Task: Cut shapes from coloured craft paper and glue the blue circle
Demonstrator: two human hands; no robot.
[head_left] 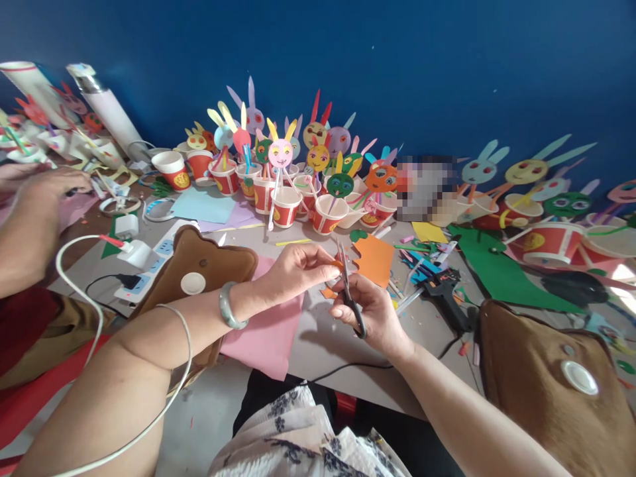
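Observation:
My left hand point(297, 266) pinches a small orange paper piece point(337, 265) over the grey table. My right hand point(370, 313) grips black-handled scissors point(349, 291), with the blades pointing up at that piece. A larger orange paper sheet point(375, 260) lies just behind the scissors. A pink paper sheet point(268, 328) lies under my left wrist, which wears a pale green bangle point(229, 306).
Several red paper cups with rabbit-faced paper figures point(285, 192) crowd the back of the table. A black glue gun point(447, 295) and green paper point(501, 275) lie to the right. Brown pouches point(199, 271) sit on both sides. Another person's hand point(34, 212) works at far left, near a power strip point(149, 262).

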